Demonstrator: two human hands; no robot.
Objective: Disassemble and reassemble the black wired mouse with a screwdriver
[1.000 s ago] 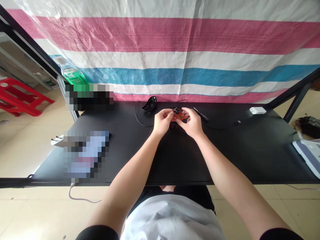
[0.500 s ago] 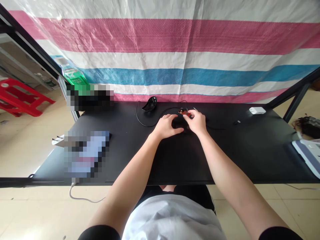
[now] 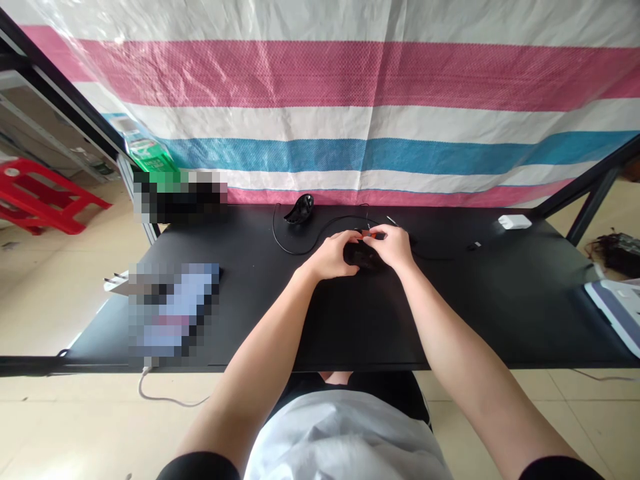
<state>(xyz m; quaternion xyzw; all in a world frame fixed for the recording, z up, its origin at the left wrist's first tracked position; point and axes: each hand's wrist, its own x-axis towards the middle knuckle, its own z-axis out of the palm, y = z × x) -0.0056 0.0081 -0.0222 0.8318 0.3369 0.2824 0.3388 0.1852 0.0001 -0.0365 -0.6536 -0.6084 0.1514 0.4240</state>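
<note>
My left hand (image 3: 331,255) rests curled on the black table (image 3: 450,313), its fingers against a black mouse base (image 3: 363,257) that lies between both hands. My right hand (image 3: 395,245) is closed in a pinch on a small red circuit board (image 3: 369,233), holding it just over the black base. A black cable (image 3: 293,243) loops from the hands toward a black mouse shell (image 3: 299,207) lying at the back of the table. A thin dark tool (image 3: 400,225) lies just behind my right hand, mostly hidden.
A white adapter (image 3: 515,221) sits at the back right. A white and grey device (image 3: 617,308) pokes in at the right edge. Blurred patches cover things at the left. A striped tarp (image 3: 350,100) hangs behind the table. A red stool (image 3: 45,197) stands on the floor at left.
Both hands have come down from a raised hold to the table. The red board went from between both hands to my right hand alone, and my left hand settled onto the black base.
</note>
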